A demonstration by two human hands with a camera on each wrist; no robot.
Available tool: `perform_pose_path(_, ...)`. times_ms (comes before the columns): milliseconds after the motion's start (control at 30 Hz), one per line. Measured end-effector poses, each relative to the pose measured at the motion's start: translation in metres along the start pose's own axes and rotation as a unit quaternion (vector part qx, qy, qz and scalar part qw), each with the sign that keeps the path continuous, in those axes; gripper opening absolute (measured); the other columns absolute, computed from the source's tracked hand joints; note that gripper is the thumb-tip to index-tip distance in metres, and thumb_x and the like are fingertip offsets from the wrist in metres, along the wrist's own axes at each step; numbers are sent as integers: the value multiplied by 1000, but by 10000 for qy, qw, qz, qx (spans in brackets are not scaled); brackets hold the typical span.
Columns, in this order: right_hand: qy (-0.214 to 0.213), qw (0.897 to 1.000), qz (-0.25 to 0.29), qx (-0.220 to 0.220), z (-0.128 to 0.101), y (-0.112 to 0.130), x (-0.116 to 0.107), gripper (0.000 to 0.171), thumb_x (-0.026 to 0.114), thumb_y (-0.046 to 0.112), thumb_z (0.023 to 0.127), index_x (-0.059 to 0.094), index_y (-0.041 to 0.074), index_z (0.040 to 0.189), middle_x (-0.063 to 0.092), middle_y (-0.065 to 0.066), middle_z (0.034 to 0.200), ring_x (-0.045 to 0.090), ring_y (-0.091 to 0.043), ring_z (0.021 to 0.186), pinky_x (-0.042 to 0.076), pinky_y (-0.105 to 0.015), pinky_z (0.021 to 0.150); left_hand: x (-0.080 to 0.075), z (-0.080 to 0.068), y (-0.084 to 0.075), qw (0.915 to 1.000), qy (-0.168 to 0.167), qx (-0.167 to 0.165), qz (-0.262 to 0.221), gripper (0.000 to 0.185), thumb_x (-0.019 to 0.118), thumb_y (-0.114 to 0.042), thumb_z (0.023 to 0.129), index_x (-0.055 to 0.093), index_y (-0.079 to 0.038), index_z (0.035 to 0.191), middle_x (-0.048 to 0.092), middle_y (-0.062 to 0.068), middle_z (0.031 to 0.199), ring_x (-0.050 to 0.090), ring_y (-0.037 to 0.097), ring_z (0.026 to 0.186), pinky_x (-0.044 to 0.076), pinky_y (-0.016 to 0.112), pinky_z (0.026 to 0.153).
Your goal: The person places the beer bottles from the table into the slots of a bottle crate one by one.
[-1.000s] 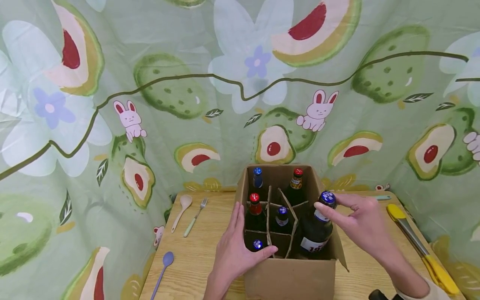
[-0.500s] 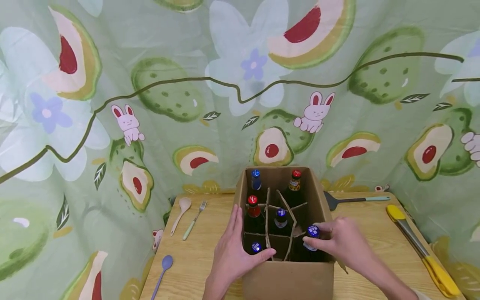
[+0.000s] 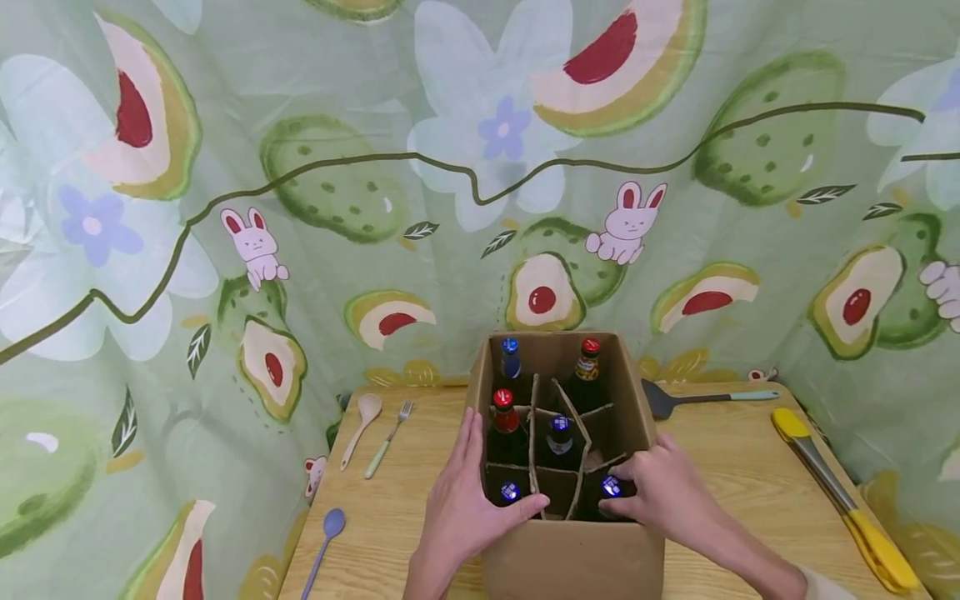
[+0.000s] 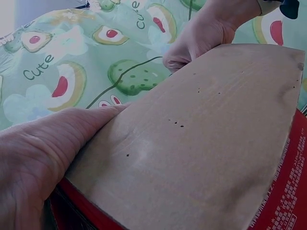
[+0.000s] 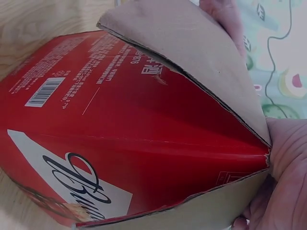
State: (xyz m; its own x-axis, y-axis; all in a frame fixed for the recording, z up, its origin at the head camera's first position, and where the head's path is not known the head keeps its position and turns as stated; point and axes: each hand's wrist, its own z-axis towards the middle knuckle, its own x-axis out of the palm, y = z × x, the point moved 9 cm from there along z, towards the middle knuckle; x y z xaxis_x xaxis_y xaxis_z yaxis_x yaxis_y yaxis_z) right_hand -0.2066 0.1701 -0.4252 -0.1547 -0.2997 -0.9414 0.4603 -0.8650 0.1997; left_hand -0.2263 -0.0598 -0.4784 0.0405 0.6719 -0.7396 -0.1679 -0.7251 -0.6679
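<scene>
A cardboard box [image 3: 573, 562] with dividers stands on the table. In its front right compartment sits a dark bottle [image 3: 611, 490] with a blue cap; my right hand [image 3: 667, 500] pinches it by the top between thumb and fingers. My left hand [image 3: 468, 504] rests on the front left corner, fingers straight along the left side and thumb stretched across the front edge. Several other bottles stand in the box, among them a red-capped bottle [image 3: 505, 421] and a blue-capped bottle [image 3: 559, 440]. The wrist views show a bare flap [image 4: 192, 124] and the printed red outside [image 5: 158, 120].
Left of the box lie a pale spoon [image 3: 362, 431], a fork [image 3: 390, 439] and a blue spoon [image 3: 326, 546]. Behind right is a spatula [image 3: 697, 398]; yellow-tipped tongs [image 3: 840, 496] lie along the right edge. A patterned cloth [image 3: 420, 275] hangs behind the table [image 3: 420, 525].
My right hand has lowered the blue-capped bottle, tilted at first, down into the front right compartment. My left hand has stayed at the box corner.
</scene>
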Motion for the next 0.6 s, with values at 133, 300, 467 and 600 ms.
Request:
perform_pose_path(133,269,9993,-241,89,2,-1,6,42,95,45,68,58,30,55,45,24,51,53,-4,63,41,-42,82,0,2,1,10000,-11,2,22,138,65,-96,63,10,-28,170,1,-16,175,35,38,152,39,68,110)
perform_pose_path(300,359,9989,-285,82,1,-2,9,47,95,44,68,53,32,52,43,24,50,50,-2,61,39,-40,79,1,3,0,10000,12,-1,45,138,65,-97,63,11,-28,170,2,-14,175,35,37,153,40,69,109)
perform_pose_path(467,330,9980,-518,-143,2,1,11,39,96,42,64,60,32,53,48,22,51,50,-3,58,35,-38,74,2,1,0,10000,3,-27,62,138,66,-96,63,11,-27,170,2,-14,175,37,38,152,42,68,107)
perform_pose_path(600,317,9976,-595,-165,1,0,12,39,97,42,62,60,32,52,50,21,51,46,-2,55,30,-35,69,1,1,-2,10000,-29,13,73,138,66,-96,64,11,-27,170,0,-16,175,36,37,152,42,68,108)
